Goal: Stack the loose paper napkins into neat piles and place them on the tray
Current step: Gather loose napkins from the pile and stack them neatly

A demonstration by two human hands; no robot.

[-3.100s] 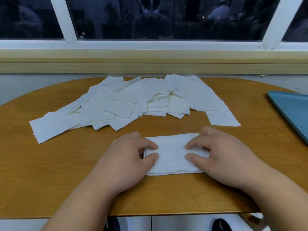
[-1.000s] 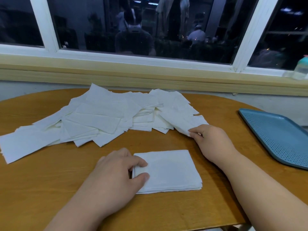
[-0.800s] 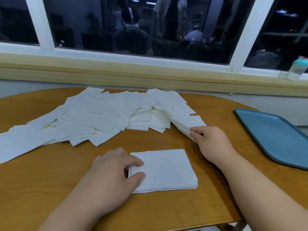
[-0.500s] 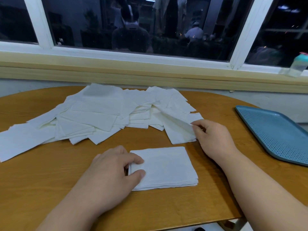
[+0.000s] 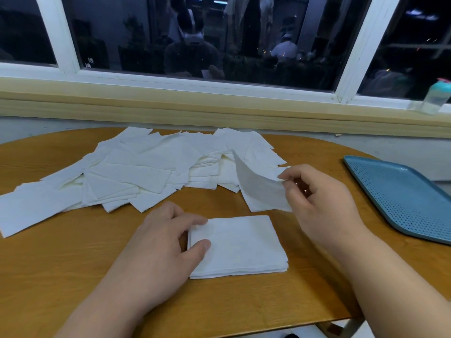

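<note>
Bare forearms, broad left hand [image 5: 158, 242] and right hand [image 5: 319, 206].

wooden table [image 5: 73, 252], dark window [image 5: 195, 37], pale sill [image 5: 170, 106]
</note>
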